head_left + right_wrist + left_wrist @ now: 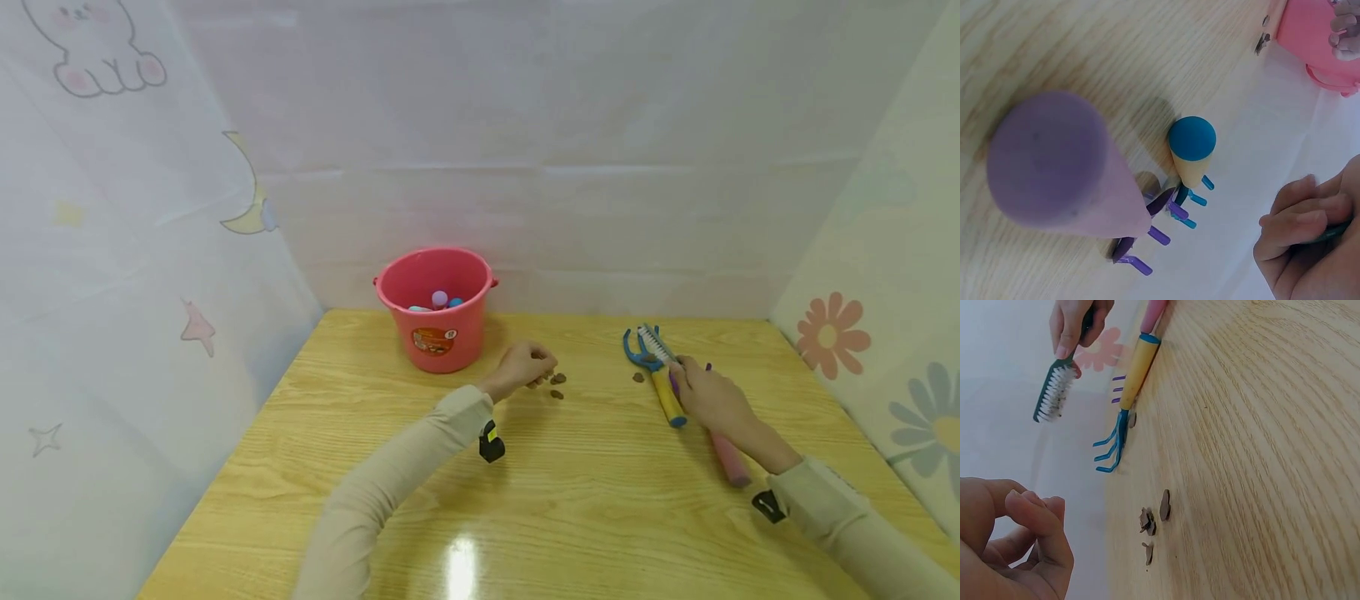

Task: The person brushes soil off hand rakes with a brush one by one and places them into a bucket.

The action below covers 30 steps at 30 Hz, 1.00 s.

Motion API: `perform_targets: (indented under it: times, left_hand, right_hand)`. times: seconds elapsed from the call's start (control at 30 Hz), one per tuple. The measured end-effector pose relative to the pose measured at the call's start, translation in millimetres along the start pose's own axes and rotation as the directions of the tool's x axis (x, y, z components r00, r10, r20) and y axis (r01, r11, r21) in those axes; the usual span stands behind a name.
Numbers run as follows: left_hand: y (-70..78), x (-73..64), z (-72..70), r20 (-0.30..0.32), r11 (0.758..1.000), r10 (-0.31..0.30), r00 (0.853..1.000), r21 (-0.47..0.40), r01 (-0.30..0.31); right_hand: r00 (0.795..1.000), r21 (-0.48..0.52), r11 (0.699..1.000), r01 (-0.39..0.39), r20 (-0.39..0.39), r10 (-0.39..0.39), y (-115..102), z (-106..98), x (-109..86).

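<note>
My right hand (712, 404) grips the dark green handle of a brush (1054, 394), whose white bristles have dark specks in them. In the head view the brush overlaps a small hand rake (667, 400) with blue tines and a yellow handle. Below the same hand lies a second rake (1054, 162), with purple tines and a pink handle. My left hand (523, 367) has its fingers curled in and the thumb against them, with nothing visible in its grasp. Beside it several flat brown pieces (1147, 522) lie on the table.
A pink bucket (457, 346) stands at the table's back, left of centre, with colourful handle ends inside. One more brown piece (638, 377) lies near the blue tines. Light printed cloth (585, 242) hangs behind the wooden table (585, 517) and along both sides.
</note>
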State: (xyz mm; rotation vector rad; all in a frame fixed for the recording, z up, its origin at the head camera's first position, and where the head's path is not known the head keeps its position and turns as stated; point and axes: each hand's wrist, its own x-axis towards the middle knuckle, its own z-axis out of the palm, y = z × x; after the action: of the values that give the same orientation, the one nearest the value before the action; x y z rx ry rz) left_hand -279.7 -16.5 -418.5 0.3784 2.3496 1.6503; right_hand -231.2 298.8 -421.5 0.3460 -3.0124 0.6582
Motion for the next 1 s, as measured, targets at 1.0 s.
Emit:
perform_targets:
  times: [1.0]
  left_hand:
    - [-7.3, 1.0, 44.4, 0.079, 0.999, -0.026, 0.997, 0.042, 0.023]
  right_hand:
    - [0.993, 0.008, 1.000, 0.010, -0.121, -0.009, 11, 2, 0.3]
